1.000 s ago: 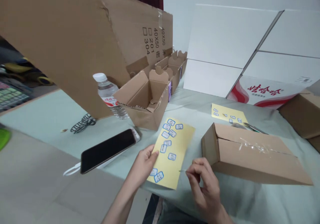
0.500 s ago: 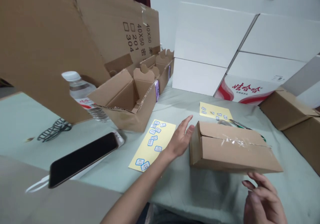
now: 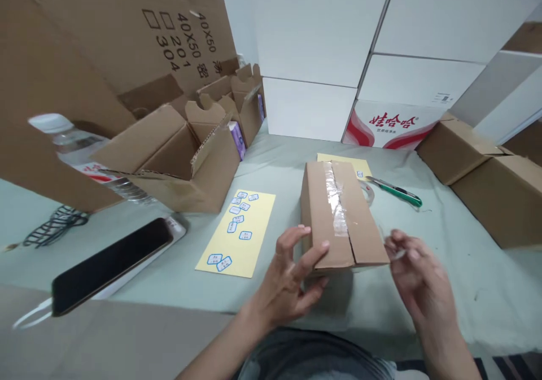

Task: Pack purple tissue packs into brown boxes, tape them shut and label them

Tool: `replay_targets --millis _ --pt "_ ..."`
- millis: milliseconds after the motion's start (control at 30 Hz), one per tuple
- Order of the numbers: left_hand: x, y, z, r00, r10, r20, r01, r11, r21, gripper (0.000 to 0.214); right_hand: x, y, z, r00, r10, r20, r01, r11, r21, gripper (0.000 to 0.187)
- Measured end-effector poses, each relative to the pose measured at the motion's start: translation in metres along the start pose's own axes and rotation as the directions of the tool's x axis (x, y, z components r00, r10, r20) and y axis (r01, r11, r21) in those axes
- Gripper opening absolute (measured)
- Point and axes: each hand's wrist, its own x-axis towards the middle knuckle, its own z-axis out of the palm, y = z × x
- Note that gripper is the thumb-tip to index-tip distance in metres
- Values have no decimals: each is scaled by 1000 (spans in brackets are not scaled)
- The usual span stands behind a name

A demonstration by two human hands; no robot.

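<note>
In front of me a cardboard box [image 3: 367, 233] has clear tape along its top seam, with the near end of the seam bare. My left hand [image 3: 292, 281] grips its near left corner, fingers on the top and side, thumb low at the front. Close to the near right corner, my right hand [image 3: 419, 275] is pinched on what looks like a small piece of clear tape [image 3: 394, 250], slightly blurred. Behind the box lie a clear tape roll [image 3: 369, 195], partly hidden, and a green utility knife [image 3: 396, 191].
Yellow sticker sheets [image 3: 258, 227] lie left of and behind the box. Further left are a phone [image 3: 112, 264], a coiled cable [image 3: 57, 225], a water bottle [image 3: 80, 145] and open cartons [image 3: 207, 171]. White boxes [image 3: 309, 109] stand at the back, a brown carton [image 3: 499, 199] at right.
The cardboard box has turned so its seam points towards me. My left hand has come onto its near left corner, and my right hand has moved up beside its near right corner.
</note>
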Motion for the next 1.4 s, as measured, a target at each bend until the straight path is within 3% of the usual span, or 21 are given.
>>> replay_targets --millis 33,100,167,233,367,600,733,1000,1267,1333,1400 --pt "3 3 7 1000 21 -23 -22 999 -23 63 -11 -6 -3 989 -147 -22 144 986 -88 13" --pt "8 9 19 998 37 -55 -43 993 -113 63 -35 -12 -4 929 -368 49 365 881 -300 8" --pt "11 11 26 996 38 -85 -52 983 -177 63 -55 -9 1 901 -402 162 431 791 -434 14" --pt "11 12 29 994 30 -109 -50 983 -178 63 -64 2 11 923 -343 175 385 801 -458 12" --pt "9 11 29 990 28 -136 -45 991 -123 64 -64 24 32 960 -277 49 273 877 -396 4" --pt "9 9 32 981 35 -188 -54 994 -93 64 -65 44 47 974 -205 -95 170 942 -290 12" --pt "9 9 34 976 26 -217 -42 997 -70 62 -65 53 51 969 -221 -112 181 939 -291 13" --pt "11 5 32 971 58 -233 -68 997 -34 59 -61 68 42 898 -439 -23 388 816 -429 2" --pt "10 3 30 974 65 -218 -73 997 -31 62 -57 73 34 822 -570 -14 485 713 -507 11" --pt "8 4 28 980 45 -196 -56 997 -52 61 -58 72 30 800 -600 -27 505 697 -509 21" --pt "5 6 26 986 7 -165 -23 995 -94 56 -62 74 29 803 -596 -7 500 681 -535 44"
